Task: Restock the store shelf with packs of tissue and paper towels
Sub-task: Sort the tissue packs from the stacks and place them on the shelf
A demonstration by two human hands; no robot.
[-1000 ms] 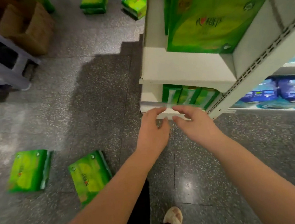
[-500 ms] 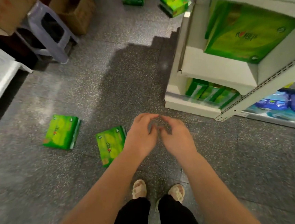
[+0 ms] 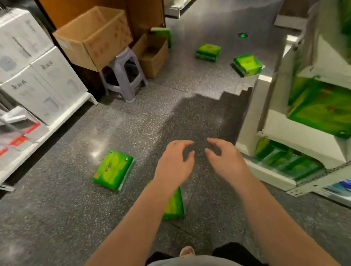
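green pack (image 3: 173, 205) half hidden by left forearm; shelf (image 3: 311, 148) blurred, cut off at rt edge.

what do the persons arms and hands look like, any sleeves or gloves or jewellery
Both forearms are bare up to the bottom edge of the picture, with no sleeve in view. The left hand and the right hand wear no gloves, and no watch, bracelet or ring shows on either. The picture is slightly blurred, so a thin ring could be missed.
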